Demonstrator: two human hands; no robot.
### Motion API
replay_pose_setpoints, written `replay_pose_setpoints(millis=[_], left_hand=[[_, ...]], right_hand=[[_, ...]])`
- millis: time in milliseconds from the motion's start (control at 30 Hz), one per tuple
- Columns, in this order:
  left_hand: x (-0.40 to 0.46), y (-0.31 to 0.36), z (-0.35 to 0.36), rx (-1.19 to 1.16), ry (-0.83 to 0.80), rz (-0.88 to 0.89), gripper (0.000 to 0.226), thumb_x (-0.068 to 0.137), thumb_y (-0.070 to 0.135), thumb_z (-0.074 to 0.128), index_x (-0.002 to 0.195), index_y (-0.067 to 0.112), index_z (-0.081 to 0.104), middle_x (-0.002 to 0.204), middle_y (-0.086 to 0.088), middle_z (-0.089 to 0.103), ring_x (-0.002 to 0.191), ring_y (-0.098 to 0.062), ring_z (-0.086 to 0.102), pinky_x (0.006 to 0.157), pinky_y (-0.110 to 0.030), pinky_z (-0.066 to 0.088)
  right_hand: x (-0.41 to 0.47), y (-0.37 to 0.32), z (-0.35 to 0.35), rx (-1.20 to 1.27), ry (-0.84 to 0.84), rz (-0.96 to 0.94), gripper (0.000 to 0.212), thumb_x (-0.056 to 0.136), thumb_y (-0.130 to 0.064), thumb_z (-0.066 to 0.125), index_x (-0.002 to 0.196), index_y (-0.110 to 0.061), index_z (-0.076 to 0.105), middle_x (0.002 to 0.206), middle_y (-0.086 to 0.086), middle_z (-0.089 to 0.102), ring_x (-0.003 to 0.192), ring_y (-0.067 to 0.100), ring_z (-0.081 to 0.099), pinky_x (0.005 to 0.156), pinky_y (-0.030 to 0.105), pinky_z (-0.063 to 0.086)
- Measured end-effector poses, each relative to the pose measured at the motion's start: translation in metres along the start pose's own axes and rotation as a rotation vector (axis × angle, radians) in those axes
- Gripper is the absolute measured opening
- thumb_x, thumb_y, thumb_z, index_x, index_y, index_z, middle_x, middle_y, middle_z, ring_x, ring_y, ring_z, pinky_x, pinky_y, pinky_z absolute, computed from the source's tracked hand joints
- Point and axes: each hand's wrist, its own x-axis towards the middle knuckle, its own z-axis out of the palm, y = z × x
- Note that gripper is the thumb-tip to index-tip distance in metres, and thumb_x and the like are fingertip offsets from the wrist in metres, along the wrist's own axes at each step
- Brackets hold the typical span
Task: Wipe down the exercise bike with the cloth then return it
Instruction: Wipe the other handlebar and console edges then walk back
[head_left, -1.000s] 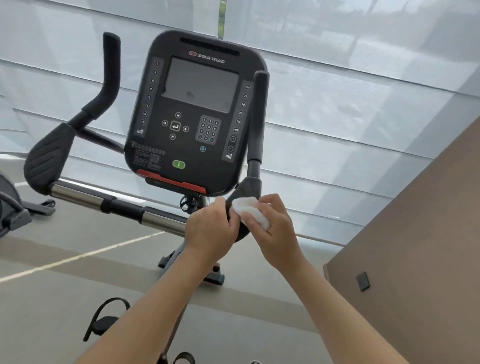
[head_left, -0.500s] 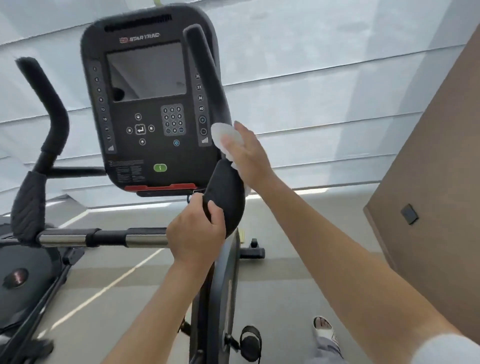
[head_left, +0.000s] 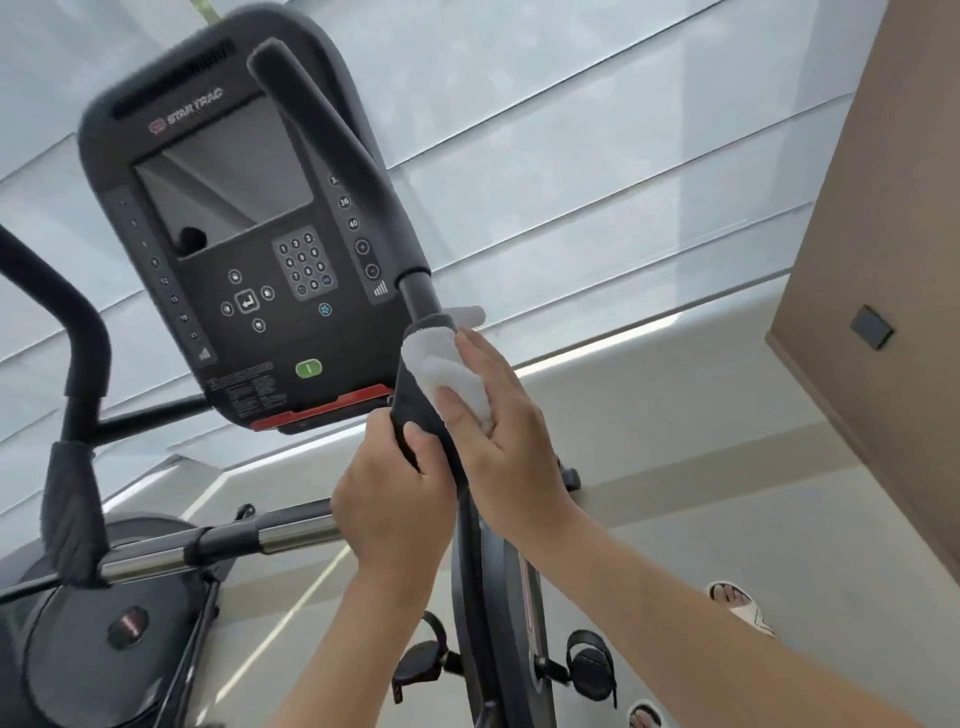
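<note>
Against the right handlebar grip of the exercise bike, just below and right of the console, my right hand presses the white cloth flat. Fingers extended, palm mostly open, thumb pinning the cloth's lower edge; cloth is sandwiched between palm and grip, not balled in a fist. It drapes over the upper part of the padded section, top edge wrapping just under the bare black stem.

My left hand is curled closed around the lower end of the same grip, steadying it, touching the right hand's heel side. Near it, the chrome crossbar runs left toward the other handlebar.

Cloth handling, as judgement: small, thin, soft, very light, conforms to the curved grip; possibly damp, cannot tell. It will bunch or slip off if palm pressure drops, so keep the thumb on an edge. Best hold for a wraparound wipe is a loose cupped grasp around the grip with cloth inside. Grip looks foam or rubber, slightly grabby, so the cloth should drag rather than slide. Bike frame is heavy and rigid, should not shift.

Progress guess: mid-wipe on handlebars; other parts not confirmed done. Return spot for the cloth not in view.
</note>
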Motion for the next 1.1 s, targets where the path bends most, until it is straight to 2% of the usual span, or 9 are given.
replay_pose_setpoints(millis=[133, 200, 267, 433, 567, 733, 800, 933, 1100], left_hand=[[0.001, -0.002, 0.000, -0.001, 0.001, 0.018, 0.027, 0.097, 0.039, 0.029, 0.081, 0.023, 0.044, 0.058, 0.010, 0.048, 0.050, -0.008, 0.045, 0.050, -0.023, 0.024], [0.002, -0.002, 0.000, 0.002, 0.009, 0.032, 0.028, 0.097, 0.039, 0.030, 0.081, 0.021, 0.045, 0.057, 0.009, 0.046, 0.050, -0.008, 0.044, 0.050, -0.022, 0.024], [0.001, -0.002, 0.000, 0.003, 0.014, 0.032, 0.028, 0.096, 0.038, 0.030, 0.081, 0.021, 0.045, 0.056, 0.009, 0.045, 0.049, -0.006, 0.041, 0.050, -0.021, 0.022], [0.001, 0.001, -0.003, -0.011, 0.019, 0.025, 0.028, 0.096, 0.039, 0.030, 0.079, 0.022, 0.045, 0.055, 0.011, 0.044, 0.047, -0.001, 0.039, 0.049, -0.020, 0.019], [0.001, -0.001, -0.002, 0.001, 0.005, 0.022, 0.028, 0.096, 0.039, 0.030, 0.081, 0.022, 0.046, 0.056, 0.011, 0.045, 0.048, -0.002, 0.041, 0.049, -0.020, 0.021], [0.000, -0.002, -0.003, -0.005, 0.013, 0.015, 0.023, 0.096, 0.036, 0.036, 0.080, 0.023, 0.045, 0.055, 0.012, 0.044, 0.048, 0.001, 0.038, 0.049, -0.020, 0.018], [0.000, -0.002, -0.002, -0.006, 0.024, 0.019, 0.022, 0.096, 0.036, 0.037, 0.080, 0.023, 0.044, 0.055, 0.013, 0.042, 0.048, 0.001, 0.038, 0.048, -0.020, 0.019], [0.002, -0.005, 0.000, -0.034, 0.019, 0.019, 0.024, 0.096, 0.038, 0.036, 0.080, 0.022, 0.045, 0.054, 0.012, 0.041, 0.046, -0.008, 0.042, 0.046, -0.026, 0.033], [0.001, -0.004, -0.001, -0.060, 0.043, 0.030, 0.027, 0.096, 0.038, 0.036, 0.078, 0.020, 0.046, 0.054, 0.009, 0.043, 0.044, -0.012, 0.042, 0.044, -0.025, 0.036]], right_hand=[[0.022, -0.008, 0.005, -0.019, -0.014, 0.050, 0.047, 0.110, -0.038, 0.051, 0.154, -0.020, 0.048, 0.148, -0.006, 0.059, 0.135, 0.008, 0.055, 0.111, 0.026, 0.049], [0.054, -0.010, 0.004, 0.007, -0.027, 0.103, 0.038, 0.109, -0.037, 0.051, 0.143, -0.022, 0.059, 0.130, -0.013, 0.068, 0.118, -0.001, 0.061, 0.100, 0.015, 0.049], [0.089, -0.011, 0.003, 0.009, -0.033, 0.143, 0.031, 0.110, -0.034, 0.052, 0.135, -0.020, 0.066, 0.110, -0.015, 0.070, 0.099, -0.002, 0.064, 0.088, 0.018, 0.047], [0.136, 0.005, 0.009, 0.077, -0.025, 0.178, 0.015, 0.107, -0.031, 0.058, 0.107, -0.026, 0.073, 0.087, -0.019, 0.072, 0.075, -0.012, 0.066, 0.070, 0.008, 0.049], [0.139, 0.027, 0.005, -0.011, -0.038, 0.319, 0.033, 0.104, -0.046, 0.054, 0.085, -0.024, 0.070, 0.074, -0.017, 0.069, 0.065, -0.007, 0.064, 0.062, 0.014, 0.050], [0.129, 0.042, 0.000, -0.056, -0.054, 0.459, 0.035, 0.106, -0.052, 0.050, 0.105, -0.023, 0.069, 0.102, -0.002, 0.072, 0.102, 0.022, 0.068, 0.079, 0.031, 0.052], [0.123, 0.034, 0.002, -0.022, -0.036, 0.435, 0.033, 0.104, -0.057, 0.052, 0.095, -0.030, 0.070, 0.098, -0.006, 0.073, 0.099, 0.018, 0.070, 0.077, 0.030, 0.054], [0.089, 0.006, 0.005, 0.188, -0.015, 0.431, 0.046, 0.086, -0.080, 0.063, 0.106, -0.042, 0.079, 0.106, -0.009, 0.080, 0.104, 0.012, 0.075, 0.089, 0.035, 0.062], [0.041, -0.014, -0.001, 0.124, 0.130, 0.336, 0.022, 0.099, -0.052, 0.064, 0.091, -0.038, 0.078, 0.084, -0.013, 0.075, 0.086, 0.003, 0.070, 0.080, 0.032, 0.058]])
